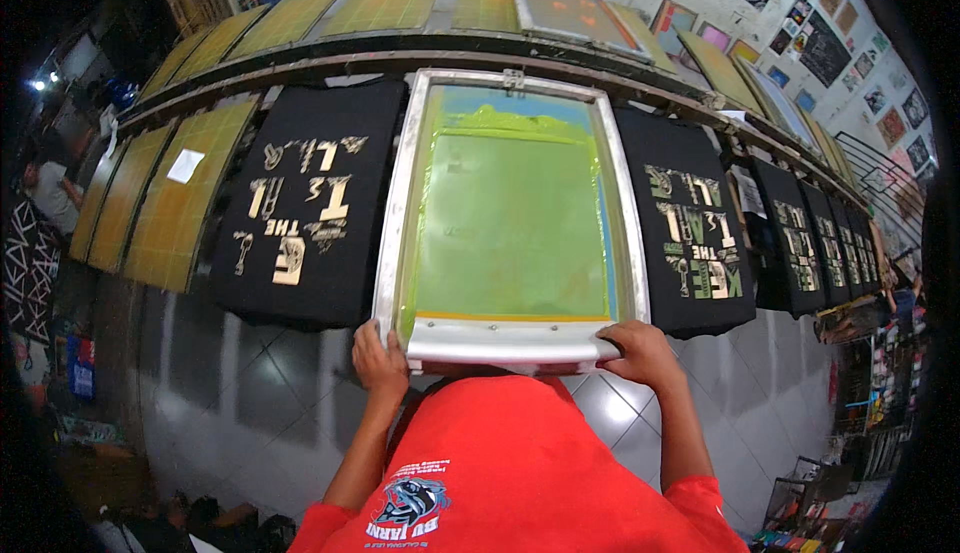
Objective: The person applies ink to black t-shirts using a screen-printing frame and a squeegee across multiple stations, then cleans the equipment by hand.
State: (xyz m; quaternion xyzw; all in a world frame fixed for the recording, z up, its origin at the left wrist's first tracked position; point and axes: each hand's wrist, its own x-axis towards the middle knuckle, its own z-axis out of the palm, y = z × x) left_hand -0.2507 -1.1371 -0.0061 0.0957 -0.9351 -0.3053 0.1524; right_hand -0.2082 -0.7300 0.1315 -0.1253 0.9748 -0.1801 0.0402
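An aluminium screen-printing frame (390, 203) lies at the centre, its mesh (510, 223) coated green, with a ridge of bright green ink (500, 123) near the far end. A silver metal bar (495, 338) with small screws crosses the near end. My left hand (382, 361) has its fingers closed on the near left corner of the frame and bar. At the near right, my right hand (635, 353) grips the end of the bar and frame corner. Printed black T-shirts (290, 123) (680, 143) lie on boards either side of the frame.
Bare yellowish boards (200, 213) line the left; more printed black shirts (785, 243) continue rightward. A back rail (280, 75) carries leaning panels and frames (380, 8). Another person (50, 193) is at far left, another (900, 293) at far right. Racks (875, 393) stand lower right.
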